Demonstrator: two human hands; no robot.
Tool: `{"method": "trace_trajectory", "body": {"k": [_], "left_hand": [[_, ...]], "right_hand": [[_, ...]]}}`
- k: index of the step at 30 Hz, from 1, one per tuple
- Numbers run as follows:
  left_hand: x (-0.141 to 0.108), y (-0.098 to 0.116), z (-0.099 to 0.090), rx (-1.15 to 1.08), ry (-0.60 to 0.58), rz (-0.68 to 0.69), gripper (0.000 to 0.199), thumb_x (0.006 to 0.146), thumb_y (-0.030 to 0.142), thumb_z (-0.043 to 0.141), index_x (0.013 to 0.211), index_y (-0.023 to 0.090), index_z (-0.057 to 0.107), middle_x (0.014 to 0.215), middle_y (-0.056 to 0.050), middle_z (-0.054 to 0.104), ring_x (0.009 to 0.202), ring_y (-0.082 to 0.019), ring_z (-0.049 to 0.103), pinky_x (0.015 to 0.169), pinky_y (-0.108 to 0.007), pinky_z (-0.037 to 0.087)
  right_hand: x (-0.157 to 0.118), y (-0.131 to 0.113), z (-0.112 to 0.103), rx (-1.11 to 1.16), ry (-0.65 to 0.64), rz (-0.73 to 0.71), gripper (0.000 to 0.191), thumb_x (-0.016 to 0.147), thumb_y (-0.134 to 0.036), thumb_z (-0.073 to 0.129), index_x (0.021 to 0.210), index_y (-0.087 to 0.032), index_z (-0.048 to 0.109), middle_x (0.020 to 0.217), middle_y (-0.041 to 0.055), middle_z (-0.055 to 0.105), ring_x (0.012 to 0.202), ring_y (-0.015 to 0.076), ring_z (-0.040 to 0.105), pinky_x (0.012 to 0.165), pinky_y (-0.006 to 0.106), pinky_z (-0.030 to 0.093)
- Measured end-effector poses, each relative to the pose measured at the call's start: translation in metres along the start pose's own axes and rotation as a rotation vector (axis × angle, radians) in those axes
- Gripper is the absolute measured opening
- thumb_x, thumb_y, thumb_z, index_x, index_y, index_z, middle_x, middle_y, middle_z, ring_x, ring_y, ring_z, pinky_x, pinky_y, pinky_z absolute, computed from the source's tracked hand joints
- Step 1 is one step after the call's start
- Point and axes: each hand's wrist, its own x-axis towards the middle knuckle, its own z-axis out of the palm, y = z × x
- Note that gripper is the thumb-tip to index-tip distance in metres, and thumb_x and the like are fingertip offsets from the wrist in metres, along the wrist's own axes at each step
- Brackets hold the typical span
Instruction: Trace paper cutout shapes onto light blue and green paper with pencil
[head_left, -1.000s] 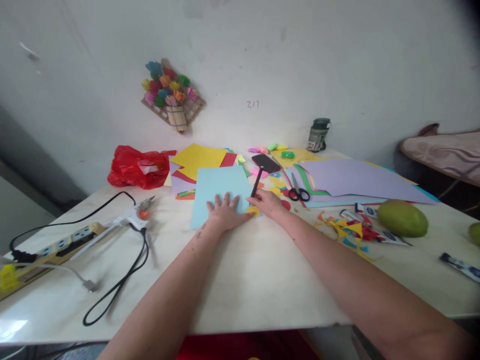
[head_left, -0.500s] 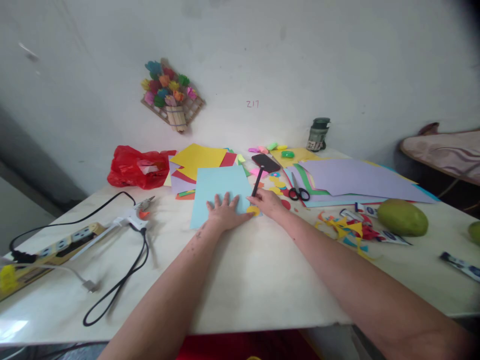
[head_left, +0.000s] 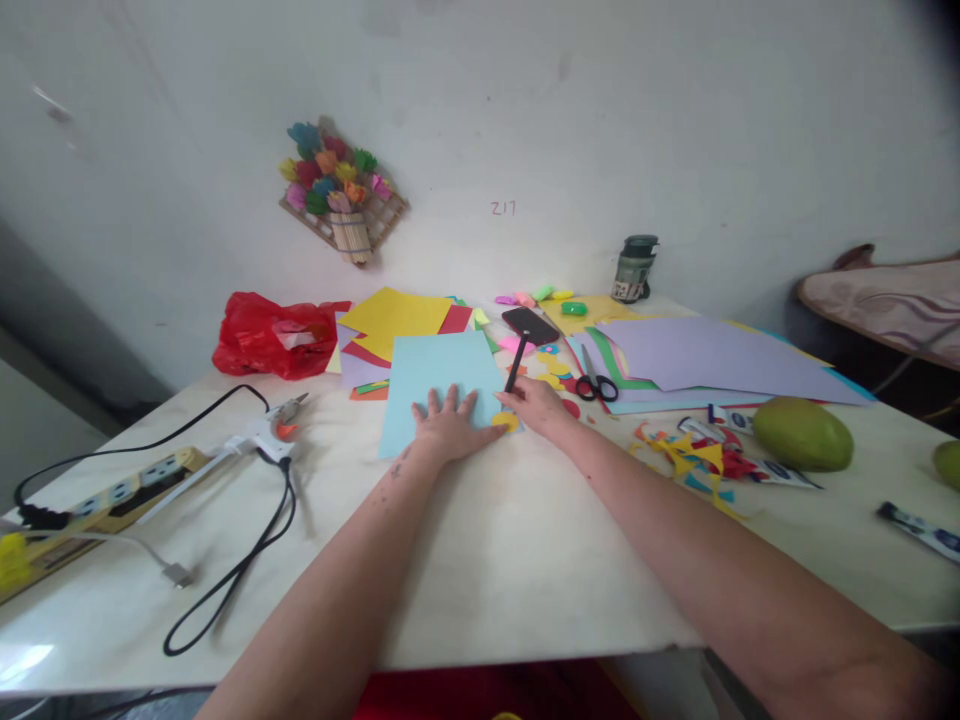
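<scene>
I am resting my left hand [head_left: 448, 428], fingers spread, flat on the blue sheet [head_left: 444, 362], its thumb lying at the yellow disc [head_left: 505, 421] by the sheet's near right corner. My right hand [head_left: 540, 405] is pinching a black stick [head_left: 517, 362], perhaps a pen, at the sheet's right edge; its tip is hiding from me. If my palm is bearing down too lightly, the sheet could be sliding; if my thumb is slipping, the disc could be shifting. Left of the sheet, a red bag [head_left: 251, 345] is bulging around contents I cannot make out. Above and left of the sheet, on the wall [head_left: 465, 120], a vase [head_left: 352, 238] is holding flowers [head_left: 330, 180]. Beyond the sheet, to its right, a jar [head_left: 634, 268] is standing lidded, its contents not showing.
</scene>
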Motion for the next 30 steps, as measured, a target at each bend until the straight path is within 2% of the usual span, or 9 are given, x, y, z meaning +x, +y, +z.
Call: {"method": "trace_trajectory", "body": {"k": [6, 17, 30], "left_hand": [[0.0023, -0.0012, 0.0028, -0.009, 0.011, 0.004, 0.090, 0.051, 0.082, 0.014, 0.129, 0.036, 0.009, 0.137, 0.003, 0.002, 0.120, -0.035, -0.007, 0.090, -0.058, 0.001], [0.0000, 0.0013, 0.0006, -0.006, 0.004, -0.012, 0.087, 0.054, 0.080, 0.016, 0.129, 0.035, 0.009, 0.137, 0.004, 0.001, 0.120, -0.035, -0.007, 0.091, -0.057, 0.001], [0.0046, -0.0027, 0.0052, -0.013, 0.023, 0.016, 0.090, 0.052, 0.082, 0.014, 0.129, 0.036, 0.009, 0.137, 0.002, 0.002, 0.120, -0.036, -0.006, 0.089, -0.059, 0.001]], "right_hand": [[0.0019, 0.0056, 0.0031, -0.014, 0.006, -0.014, 0.025, 0.070, -0.041, 0.047, 0.074, -0.018, 0.057, 0.062, 0.0003, 0.057, 0.057, 0.0103, 0.050, 0.051, 0.020, 0.035], [0.0014, 0.0013, 0.0024, 0.048, 0.006, 0.022, 0.020, 0.069, -0.037, 0.051, 0.076, -0.020, 0.059, 0.066, 0.0016, 0.060, 0.062, 0.0129, 0.053, 0.055, 0.023, 0.039], [0.0025, 0.0058, 0.0027, -0.002, -0.006, -0.007, 0.025, 0.070, -0.041, 0.047, 0.075, -0.019, 0.057, 0.064, 0.0009, 0.058, 0.059, 0.0104, 0.050, 0.054, 0.020, 0.037]]}}
